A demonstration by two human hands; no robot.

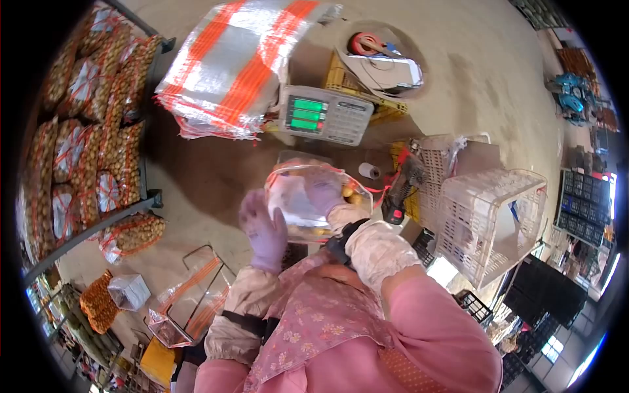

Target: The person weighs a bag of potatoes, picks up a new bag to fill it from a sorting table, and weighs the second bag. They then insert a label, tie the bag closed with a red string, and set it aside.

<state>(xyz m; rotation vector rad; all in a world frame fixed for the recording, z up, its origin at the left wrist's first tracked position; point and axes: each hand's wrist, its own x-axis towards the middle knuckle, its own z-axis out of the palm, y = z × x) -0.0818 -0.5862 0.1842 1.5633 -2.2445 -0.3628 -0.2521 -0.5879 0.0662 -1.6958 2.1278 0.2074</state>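
Reaching into a bag (288, 191) of round produce (352, 196), right hand (324, 194), grip unclear; left hand (264, 234) open beside it

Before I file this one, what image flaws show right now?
Head view: fisheye bending with black corners; glare on the folded bags; washed-out bright openings at the right edge; dark shadow on the floor; scale digits too small to read.

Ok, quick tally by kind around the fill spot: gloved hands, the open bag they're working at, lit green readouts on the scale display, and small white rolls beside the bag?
Gloved hands: 2 (left hand, right hand)
Open bag: 1
Green readouts: 3
Small white roll: 1
Total: 7
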